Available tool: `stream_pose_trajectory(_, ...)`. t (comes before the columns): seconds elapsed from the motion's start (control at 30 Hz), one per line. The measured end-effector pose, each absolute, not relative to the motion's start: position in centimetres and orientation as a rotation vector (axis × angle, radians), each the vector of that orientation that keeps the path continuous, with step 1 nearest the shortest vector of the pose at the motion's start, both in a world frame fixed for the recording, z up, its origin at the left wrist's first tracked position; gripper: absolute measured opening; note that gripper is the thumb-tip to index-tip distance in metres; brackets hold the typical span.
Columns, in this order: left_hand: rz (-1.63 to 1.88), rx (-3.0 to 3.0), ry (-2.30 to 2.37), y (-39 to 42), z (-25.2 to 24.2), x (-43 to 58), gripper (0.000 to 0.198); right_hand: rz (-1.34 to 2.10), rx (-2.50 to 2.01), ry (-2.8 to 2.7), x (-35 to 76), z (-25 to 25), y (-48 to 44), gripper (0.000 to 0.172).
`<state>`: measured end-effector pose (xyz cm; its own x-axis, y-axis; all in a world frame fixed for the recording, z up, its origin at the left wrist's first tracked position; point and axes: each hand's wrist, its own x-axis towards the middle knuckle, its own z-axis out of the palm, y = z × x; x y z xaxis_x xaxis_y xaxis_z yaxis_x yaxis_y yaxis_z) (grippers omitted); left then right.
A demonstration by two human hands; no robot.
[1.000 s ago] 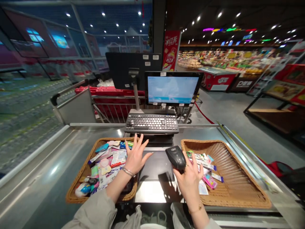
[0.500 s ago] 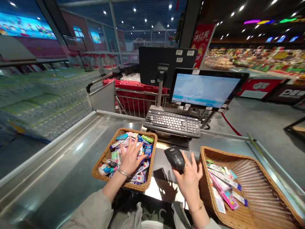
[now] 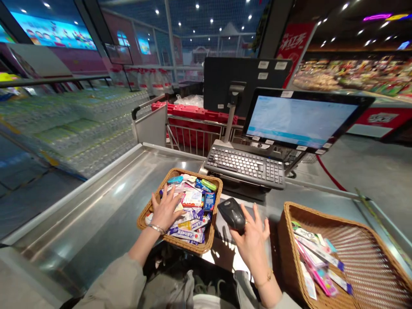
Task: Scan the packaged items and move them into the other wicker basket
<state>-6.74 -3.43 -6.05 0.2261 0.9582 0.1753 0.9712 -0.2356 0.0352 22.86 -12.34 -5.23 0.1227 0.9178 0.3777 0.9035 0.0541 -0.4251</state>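
My left hand [image 3: 165,209] is over the left part of a wicker basket [image 3: 212,234], fingers spread and nothing in its grasp. Small packaged goods fill this basket, among them purple-and-white stick packs [image 3: 186,234], a dark blue box [image 3: 209,201] and a green packet [image 3: 208,185]. I cannot tell whether my fingertips touch them. My right hand [image 3: 252,240] holds a black barcode scanner [image 3: 232,213] between the two baskets; several fingers stick out loosely, and the grip underneath is hidden. Beside it on the right stands a second wicker basket [image 3: 286,253] containing several items, including a pink-packaged one [image 3: 317,274].
Both baskets are on a metal checkout counter [image 3: 106,210] with raised edges. Behind them are a keyboard [image 3: 244,165], a lit screen [image 3: 301,122] and a second monitor's back [image 3: 246,83]. A metal cart [image 3: 189,133] stands beyond the counter; stacked bottle packs [image 3: 74,124] are at the left.
My left hand has shifted left across the basket, uncovering more packets in its middle. The scanner has moved slightly left with my right hand. The view has turned a little left.
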Motion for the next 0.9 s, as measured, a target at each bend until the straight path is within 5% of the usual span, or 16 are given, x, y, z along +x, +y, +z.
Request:
stream_pose_trajectory(0.4, -0.050, -2.520, -1.779, 0.3, -5.5, -12.0, 0.069, 0.071, -1.801, -1.805, 21.3, -5.3, -11.6, 0.007)
stream_pose_trajectory(0.9, 0.339, -2.867, -1.441, 6.7, -4.5, -11.9, 0.055, 0.091, -1.819, -1.779, 20.1, -5.1, -11.0, 0.006)
